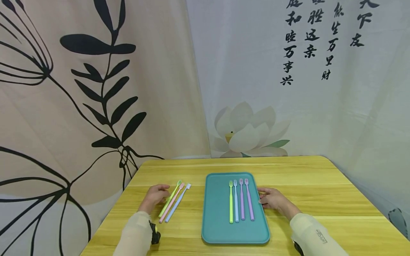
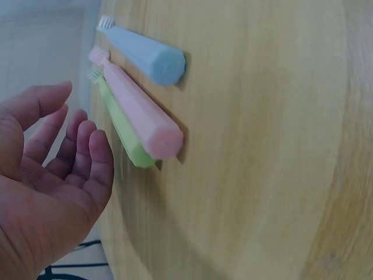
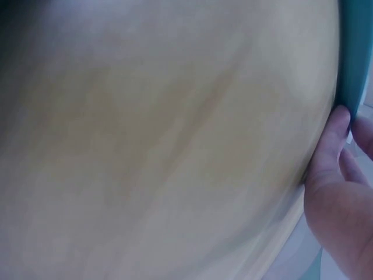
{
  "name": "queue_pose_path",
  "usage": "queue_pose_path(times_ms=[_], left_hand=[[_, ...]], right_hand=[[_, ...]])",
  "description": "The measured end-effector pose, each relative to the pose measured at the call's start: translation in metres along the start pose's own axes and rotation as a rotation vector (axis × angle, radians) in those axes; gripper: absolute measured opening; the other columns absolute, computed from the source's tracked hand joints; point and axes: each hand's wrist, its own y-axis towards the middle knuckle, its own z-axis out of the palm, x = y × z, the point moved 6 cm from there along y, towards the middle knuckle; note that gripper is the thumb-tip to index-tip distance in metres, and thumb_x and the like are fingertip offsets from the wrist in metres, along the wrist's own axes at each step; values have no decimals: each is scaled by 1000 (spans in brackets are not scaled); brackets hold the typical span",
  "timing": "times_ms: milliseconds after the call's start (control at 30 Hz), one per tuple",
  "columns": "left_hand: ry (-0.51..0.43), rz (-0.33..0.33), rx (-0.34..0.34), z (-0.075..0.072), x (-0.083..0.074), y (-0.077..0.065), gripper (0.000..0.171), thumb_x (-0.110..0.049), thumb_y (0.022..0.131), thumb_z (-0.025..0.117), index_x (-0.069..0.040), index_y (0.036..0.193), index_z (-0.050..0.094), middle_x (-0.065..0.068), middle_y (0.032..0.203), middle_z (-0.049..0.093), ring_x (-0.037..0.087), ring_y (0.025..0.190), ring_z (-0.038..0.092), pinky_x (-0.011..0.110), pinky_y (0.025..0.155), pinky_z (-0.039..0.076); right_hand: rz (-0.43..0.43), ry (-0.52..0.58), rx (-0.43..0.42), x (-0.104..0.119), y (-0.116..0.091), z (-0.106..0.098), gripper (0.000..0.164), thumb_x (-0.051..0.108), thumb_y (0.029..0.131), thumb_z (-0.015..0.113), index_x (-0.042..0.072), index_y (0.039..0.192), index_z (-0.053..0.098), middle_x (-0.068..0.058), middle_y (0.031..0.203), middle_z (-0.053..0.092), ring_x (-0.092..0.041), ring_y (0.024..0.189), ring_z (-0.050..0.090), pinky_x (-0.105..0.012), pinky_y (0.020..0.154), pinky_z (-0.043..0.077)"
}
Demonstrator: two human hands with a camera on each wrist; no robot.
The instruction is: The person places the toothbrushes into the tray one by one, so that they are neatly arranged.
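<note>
My left hand (image 1: 157,195) is just left of three loose toothbrushes on the table: a green toothbrush (image 1: 170,199), a pink toothbrush (image 1: 172,203) and a light blue toothbrush (image 1: 178,203). In the left wrist view its fingers hang loosely curled and hold nothing, apart from the brushes. On the right, my right hand (image 1: 274,199) grips the right rim of a teal tray (image 1: 216,209), thumb and fingers at the edge. Inside the tray's right half lie a green toothbrush (image 1: 231,206), a blue toothbrush (image 1: 236,204) and two purple toothbrushes (image 1: 242,202), side by side, heads away from me.
The wood-grain table (image 1: 320,185) extends on both sides of the tray. Behind it hangs a printed cloth (image 1: 166,89) with dark plants, a pale lotus and black characters. A dark wrist device (image 1: 155,233) sits by my left sleeve.
</note>
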Motion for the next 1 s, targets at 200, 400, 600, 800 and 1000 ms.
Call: queue_pose_path(times_ms=[200, 400, 600, 800, 1000], left_hand=[[34, -17, 20, -2, 6, 0, 41, -5, 90, 66, 4, 130, 59, 18, 117, 62, 22, 84, 56, 34, 74, 49], [21, -37, 44, -2, 9, 0, 39, -2, 91, 65, 5, 129, 59, 19, 119, 63, 25, 94, 59, 36, 77, 51], [30, -34, 67, -3, 13, 0, 41, -1, 89, 68, 6, 128, 60, 18, 114, 65, 25, 95, 60, 38, 79, 51], [38, -12, 88, -4, 17, 2, 42, -2, 88, 70, 8, 127, 60, 18, 114, 65, 22, 95, 61, 39, 82, 51], [45, -2, 109, -3, 20, 4, 42, 0, 86, 72, 8, 126, 61, 15, 108, 64, 21, 92, 60, 37, 81, 51]], right_hand=[[0, -7, 5, -1, 1, 0, 60, -12, 88, 61, -10, 145, 41, -16, 102, 53, -23, 88, 58, -35, 75, 56], [-9, -4, 8, -1, 1, 0, 60, -13, 88, 61, -11, 144, 41, -17, 102, 53, -23, 87, 58, -36, 75, 55], [-4, 2, -1, -2, 2, 0, 59, -13, 87, 61, -10, 144, 42, -16, 102, 53, -23, 87, 58, -36, 75, 56], [-11, -2, 9, -1, 1, 0, 59, -13, 88, 61, -11, 144, 41, -17, 103, 52, -23, 88, 57, -36, 76, 55], [-10, -4, 4, -1, 2, -1, 59, -12, 88, 62, -10, 143, 42, -16, 102, 53, -23, 88, 57, -35, 75, 55]])
